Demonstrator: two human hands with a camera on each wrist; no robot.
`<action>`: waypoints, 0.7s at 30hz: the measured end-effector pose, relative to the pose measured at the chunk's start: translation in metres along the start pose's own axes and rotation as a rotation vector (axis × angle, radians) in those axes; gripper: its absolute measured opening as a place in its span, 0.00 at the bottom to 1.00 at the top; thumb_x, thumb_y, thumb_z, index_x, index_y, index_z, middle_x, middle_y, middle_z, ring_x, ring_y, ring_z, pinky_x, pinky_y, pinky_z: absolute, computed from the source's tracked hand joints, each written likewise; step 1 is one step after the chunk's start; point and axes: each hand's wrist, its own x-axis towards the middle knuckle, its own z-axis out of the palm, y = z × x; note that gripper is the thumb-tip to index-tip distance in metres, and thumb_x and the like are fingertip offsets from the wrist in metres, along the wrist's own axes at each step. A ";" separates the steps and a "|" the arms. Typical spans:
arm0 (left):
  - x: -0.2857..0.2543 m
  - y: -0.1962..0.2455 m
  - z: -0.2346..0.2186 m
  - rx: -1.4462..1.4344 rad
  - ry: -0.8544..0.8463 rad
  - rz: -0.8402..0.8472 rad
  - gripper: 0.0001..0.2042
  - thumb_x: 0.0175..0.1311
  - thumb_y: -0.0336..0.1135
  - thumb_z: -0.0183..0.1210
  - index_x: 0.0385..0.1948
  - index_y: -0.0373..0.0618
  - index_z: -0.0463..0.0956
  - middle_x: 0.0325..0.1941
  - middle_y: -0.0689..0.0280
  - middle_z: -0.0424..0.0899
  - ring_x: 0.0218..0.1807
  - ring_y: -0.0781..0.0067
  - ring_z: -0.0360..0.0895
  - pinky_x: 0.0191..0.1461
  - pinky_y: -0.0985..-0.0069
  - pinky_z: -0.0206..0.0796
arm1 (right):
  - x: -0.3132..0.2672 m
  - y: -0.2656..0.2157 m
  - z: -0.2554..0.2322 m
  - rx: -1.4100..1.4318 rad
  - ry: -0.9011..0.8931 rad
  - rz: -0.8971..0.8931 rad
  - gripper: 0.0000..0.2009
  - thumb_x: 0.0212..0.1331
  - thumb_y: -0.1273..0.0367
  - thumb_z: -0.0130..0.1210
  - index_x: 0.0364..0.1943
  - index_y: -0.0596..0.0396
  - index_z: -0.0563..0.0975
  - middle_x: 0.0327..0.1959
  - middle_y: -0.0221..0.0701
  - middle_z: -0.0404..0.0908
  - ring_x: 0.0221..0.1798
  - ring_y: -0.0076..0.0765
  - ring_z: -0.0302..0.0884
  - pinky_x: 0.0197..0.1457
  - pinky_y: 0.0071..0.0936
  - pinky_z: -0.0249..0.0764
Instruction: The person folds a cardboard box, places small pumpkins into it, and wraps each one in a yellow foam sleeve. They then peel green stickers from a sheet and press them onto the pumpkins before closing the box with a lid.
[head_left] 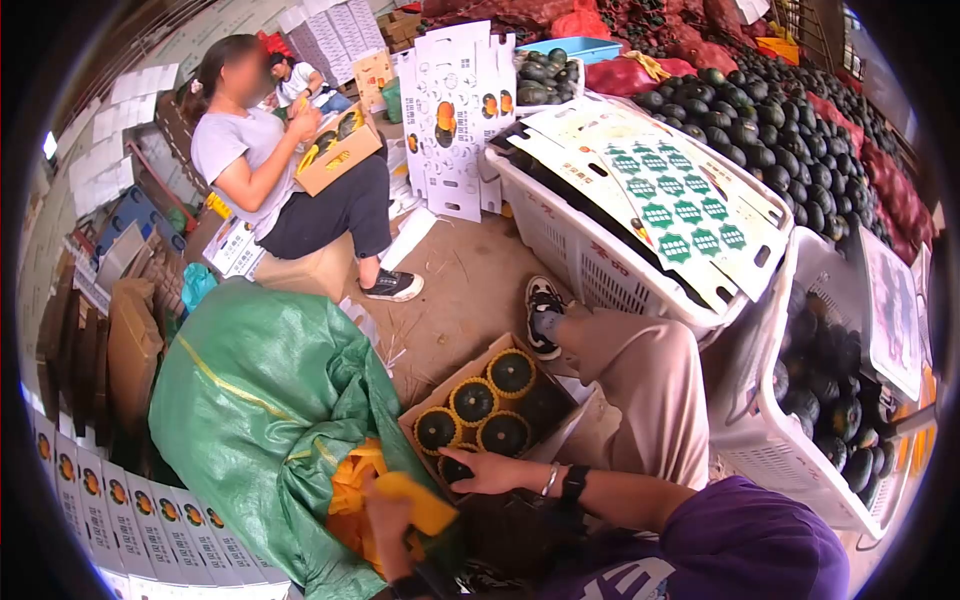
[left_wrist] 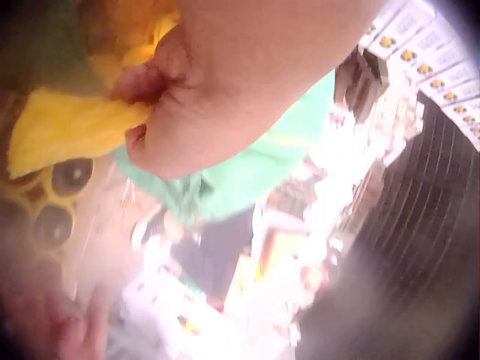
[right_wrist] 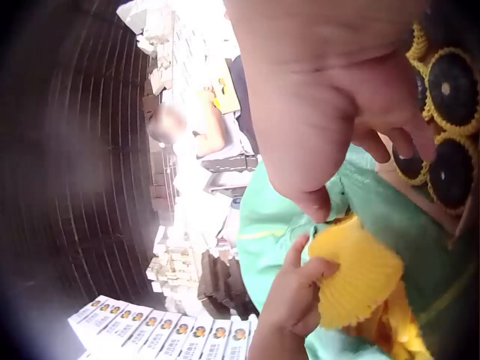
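My left hand [head_left: 388, 518] pinches a yellow foam net sleeve [head_left: 418, 502] over the mouth of a green woven sack [head_left: 270, 390]. More yellow-orange sleeves [head_left: 352, 480] bulge out of that sack. In the left wrist view the thumb and fingers close on one end of the sleeve, which hangs flat. An open carton [head_left: 550, 420] holds several dark green pumpkins [head_left: 512, 372], each ringed by a yellow net. My right hand [head_left: 492, 472] reaches over the carton's near edge, fingers extended at a pumpkin [head_left: 455, 467]. Seen from the right wrist, its fingers are loosely bent.
A seated person [head_left: 270, 150] holds another carton [head_left: 342, 160] at upper left. White crates [head_left: 600, 270] stand on the right, one topped with a sheet of green labels [head_left: 680, 200]. Loose pumpkins [head_left: 780, 150] are heaped behind. Printed cartons [head_left: 130, 520] line the lower left.
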 end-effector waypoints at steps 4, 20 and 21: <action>-0.053 0.085 0.012 -0.190 -0.425 0.039 0.20 0.52 0.27 0.59 0.49 0.42 0.69 0.30 0.64 0.79 0.29 0.75 0.78 0.32 0.77 0.70 | -0.021 -0.009 0.002 0.562 0.032 -0.147 0.36 0.49 0.73 0.62 0.66 0.50 0.59 0.28 0.30 0.77 0.31 0.19 0.71 0.33 0.19 0.68; -0.041 0.053 0.046 -0.698 -0.362 -0.040 0.08 0.53 0.25 0.61 0.35 0.38 0.76 0.38 0.72 0.78 0.38 0.83 0.74 0.42 0.83 0.66 | -0.033 0.023 -0.001 1.170 -0.077 -0.009 0.14 0.58 0.64 0.58 0.40 0.62 0.76 0.29 0.26 0.79 0.34 0.26 0.76 0.39 0.27 0.72; -0.036 0.046 0.048 -0.695 -0.367 -0.044 0.08 0.53 0.25 0.61 0.35 0.38 0.76 0.38 0.72 0.78 0.38 0.83 0.74 0.42 0.83 0.66 | -0.036 0.018 -0.007 0.810 -0.122 -0.125 0.11 0.54 0.68 0.60 0.38 0.59 0.75 0.28 0.31 0.80 0.34 0.37 0.80 0.39 0.31 0.74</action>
